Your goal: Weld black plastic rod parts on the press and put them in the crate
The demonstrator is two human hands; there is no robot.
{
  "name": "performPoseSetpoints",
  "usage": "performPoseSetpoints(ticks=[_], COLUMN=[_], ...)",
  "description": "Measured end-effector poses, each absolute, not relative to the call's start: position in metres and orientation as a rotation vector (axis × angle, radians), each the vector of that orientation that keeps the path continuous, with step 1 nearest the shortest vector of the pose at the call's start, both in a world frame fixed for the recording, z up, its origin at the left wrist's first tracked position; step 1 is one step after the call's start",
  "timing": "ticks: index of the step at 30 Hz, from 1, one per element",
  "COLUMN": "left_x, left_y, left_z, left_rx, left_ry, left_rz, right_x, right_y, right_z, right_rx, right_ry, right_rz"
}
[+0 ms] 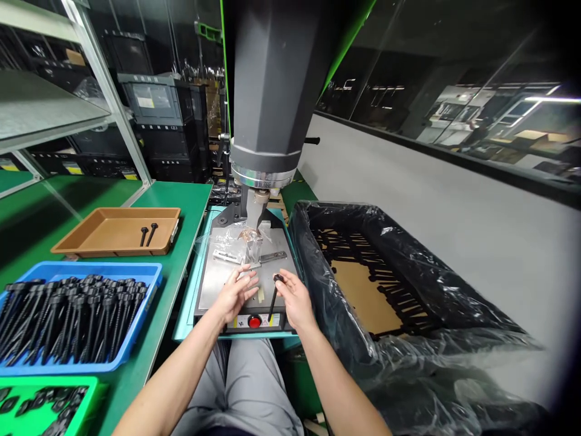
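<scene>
Between the thumb and fingers of my right hand is a slim black stick-like part, its wider head up and its thin stem hanging down at a slant. My left hand holds nothing; its fingers are apart, over the metal base plate of a press-like machine. Just beyond both hands stands a small fixture wrapped in clear film, under the machine's metal tool head. A red button sits on the machine's front, below and between my hands.
On the green bench at left are a brown tray with two black parts, a blue tray full of similar parts, and a green tray of small black pieces. At right, a plastic-lined bin holds black parts on cardboard.
</scene>
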State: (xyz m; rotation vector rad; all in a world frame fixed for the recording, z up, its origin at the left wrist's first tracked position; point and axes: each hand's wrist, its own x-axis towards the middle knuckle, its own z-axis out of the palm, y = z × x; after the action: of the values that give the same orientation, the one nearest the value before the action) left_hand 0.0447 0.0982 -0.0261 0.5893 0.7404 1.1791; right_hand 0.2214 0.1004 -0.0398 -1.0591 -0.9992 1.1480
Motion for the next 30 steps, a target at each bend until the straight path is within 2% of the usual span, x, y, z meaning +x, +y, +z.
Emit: performPoseSetpoints(ticks=[5, 9, 16, 22, 30], left_x=[0.057, 0.06, 0.047, 0.044, 0.04], left_y=[0.13, 0.141, 0.144, 0.146, 0.152], left_z=[-0.03, -0.026, 0.001, 0.017, 0.033], left_rx=[0.349, 0.234, 0.431, 0.574, 0.641], left_ry=[0.47, 0.581, 0.778, 0.879, 0.876], left_rz=[1.198, 1.405, 1.601, 1.668, 1.665], right_x=[0.218, 0.207, 0.182, 0.17, 0.162], right_y=[0.15, 0.172, 0.186, 0.201, 0.223], right_z=[-0.031, -0.03, -0.014, 0.002, 0.016], right_rx=[-1.063, -1.104, -1.058, -1.125, -1.294], right_ry=[-1.089, -1.249, -1.569, -1.59, -1.578], right_rz=[1.026, 0.893, 0.734, 0.539, 0.476])
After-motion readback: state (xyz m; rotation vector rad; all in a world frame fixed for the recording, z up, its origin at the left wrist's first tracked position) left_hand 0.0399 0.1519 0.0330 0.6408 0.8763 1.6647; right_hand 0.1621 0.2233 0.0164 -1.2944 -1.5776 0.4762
